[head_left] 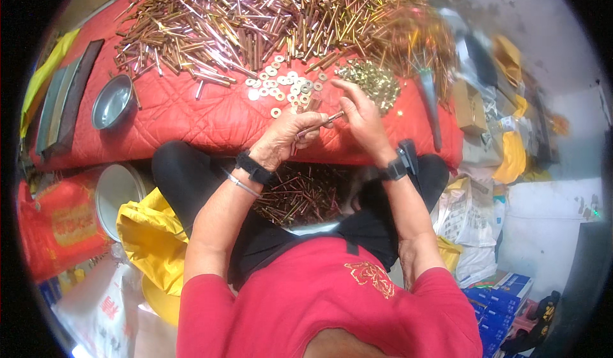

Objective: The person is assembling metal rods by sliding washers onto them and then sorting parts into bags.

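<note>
My left hand (284,136) is closed round a few slim, coppery metal rods. One metal rod (314,128) slants up to the right out of its fingers. At that rod's far end my right hand (364,117) meets it with bent fingers, while its index finger reaches forward. Any small part between those fingertips is hidden. Just beyond both hands, flat ring washers (297,85) lie scattered on a red quilted cover (191,119). Right of the washers sits a heap of small brass-coloured pieces (377,85), perhaps nuts.
A large pile of metal rods (255,23) spans the far side. More rods (297,195) lie below, between my legs. A metal bowl (112,103) stands at left, near a yellow bag (153,237). At right are a long grey cone (430,106) and a cardboard box (469,107).
</note>
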The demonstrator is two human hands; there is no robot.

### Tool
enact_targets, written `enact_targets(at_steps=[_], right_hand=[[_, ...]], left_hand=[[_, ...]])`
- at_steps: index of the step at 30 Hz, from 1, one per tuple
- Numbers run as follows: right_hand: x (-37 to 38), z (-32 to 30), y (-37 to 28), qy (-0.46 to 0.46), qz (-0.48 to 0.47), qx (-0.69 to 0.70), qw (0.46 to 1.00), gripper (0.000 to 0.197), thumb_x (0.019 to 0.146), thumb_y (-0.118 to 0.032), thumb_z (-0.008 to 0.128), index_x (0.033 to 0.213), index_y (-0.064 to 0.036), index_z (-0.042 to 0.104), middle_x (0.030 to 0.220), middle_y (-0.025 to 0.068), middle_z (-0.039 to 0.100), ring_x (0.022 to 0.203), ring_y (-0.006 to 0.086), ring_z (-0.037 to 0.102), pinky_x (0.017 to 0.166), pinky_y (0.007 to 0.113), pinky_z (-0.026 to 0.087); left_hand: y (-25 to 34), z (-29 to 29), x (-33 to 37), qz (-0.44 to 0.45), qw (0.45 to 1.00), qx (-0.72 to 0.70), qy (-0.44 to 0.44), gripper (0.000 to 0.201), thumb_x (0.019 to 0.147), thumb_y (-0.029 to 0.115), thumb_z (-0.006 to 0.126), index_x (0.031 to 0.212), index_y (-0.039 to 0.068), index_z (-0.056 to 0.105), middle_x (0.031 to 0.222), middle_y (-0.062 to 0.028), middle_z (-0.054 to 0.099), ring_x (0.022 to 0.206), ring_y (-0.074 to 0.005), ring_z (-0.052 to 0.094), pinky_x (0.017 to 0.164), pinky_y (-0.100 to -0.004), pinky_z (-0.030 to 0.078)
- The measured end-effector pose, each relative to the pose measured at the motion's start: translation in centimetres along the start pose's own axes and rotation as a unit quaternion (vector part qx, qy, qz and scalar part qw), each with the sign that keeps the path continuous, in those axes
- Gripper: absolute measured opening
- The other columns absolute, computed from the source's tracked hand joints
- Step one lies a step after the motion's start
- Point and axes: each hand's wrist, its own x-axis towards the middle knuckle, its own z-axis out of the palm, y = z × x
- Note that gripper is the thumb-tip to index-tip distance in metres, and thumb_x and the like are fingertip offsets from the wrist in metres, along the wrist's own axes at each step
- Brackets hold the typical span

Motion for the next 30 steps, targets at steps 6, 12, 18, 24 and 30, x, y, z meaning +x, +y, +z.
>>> enact_targets(at_steps=[6, 12, 18, 24, 30], right_hand=[[-0.3, -0.7, 0.8, -0.089, 0.189, 0.084, 0.974, 0.030, 0.094, -0.016, 0.052, 0.121, -0.0044, 0.055, 0.095, 0.0116, 0.062, 0.082, 0.0180, 0.059, 0.074, 0.031, 0.048], [-0.5, -1.9, 1.1, -0.195, 0.281, 0.260, 0.903, 0.026, 0.095, -0.022, 0.054, 0.114, -0.0054, 0.060, 0.072, 0.0030, 0.056, 0.064, 0.0118, 0.053, 0.061, 0.025, 0.045], [4.3, -1.1, 3.2, -0.072, 0.118, 0.035, 0.990, 0.020, 0.090, -0.020, 0.059, 0.101, -0.0042, 0.066, 0.082, 0.0059, 0.062, 0.074, 0.0184, 0.060, 0.067, 0.031, 0.049], [8.3, 2.4, 7.5, -0.009, -0.104, -0.330, 0.938, 0.012, 0.077, -0.007, 0.062, 0.088, -0.0092, 0.065, 0.092, 0.0071, 0.059, 0.089, 0.0285, 0.057, 0.076, 0.039, 0.045], [9.3, 4.4, 8.3, -0.052, -0.166, -0.385, 0.906, 0.012, 0.075, -0.010, 0.062, 0.086, -0.0127, 0.062, 0.088, 0.0037, 0.057, 0.089, 0.0249, 0.055, 0.076, 0.040, 0.042]], left_hand=[[-0.1, -0.4, 0.2, -0.002, 1.000, 0.026, 0.008, 0.017, 0.087, 0.021, 0.063, 0.084, 0.004, 0.060, 0.052, 0.0071, 0.043, 0.041, -0.0023, 0.036, 0.037, -0.0192, 0.024], [0.7, 0.7, -0.6, 0.037, 0.970, 0.238, -0.009, 0.018, 0.086, 0.018, 0.065, 0.086, 0.000, 0.063, 0.062, 0.0025, 0.054, 0.055, -0.0046, 0.047, 0.050, -0.0227, 0.038], [0.4, -1.6, 0.3, 0.171, 0.908, 0.375, 0.080, 0.029, 0.083, 0.017, 0.072, 0.104, -0.002, 0.065, 0.081, 0.0006, 0.063, 0.068, -0.0038, 0.053, 0.061, -0.0237, 0.045], [1.7, -3.0, 0.4, 0.009, 0.989, -0.119, 0.086, 0.033, 0.090, 0.032, 0.063, 0.097, 0.000, 0.060, 0.068, 0.0013, 0.051, 0.056, -0.0079, 0.046, 0.049, -0.0188, 0.040], [1.0, -4.9, 1.6, 0.050, 0.929, -0.346, 0.124, 0.018, 0.090, 0.014, 0.057, 0.099, -0.002, 0.058, 0.082, -0.0077, 0.059, 0.073, -0.0172, 0.059, 0.066, -0.0291, 0.054]])
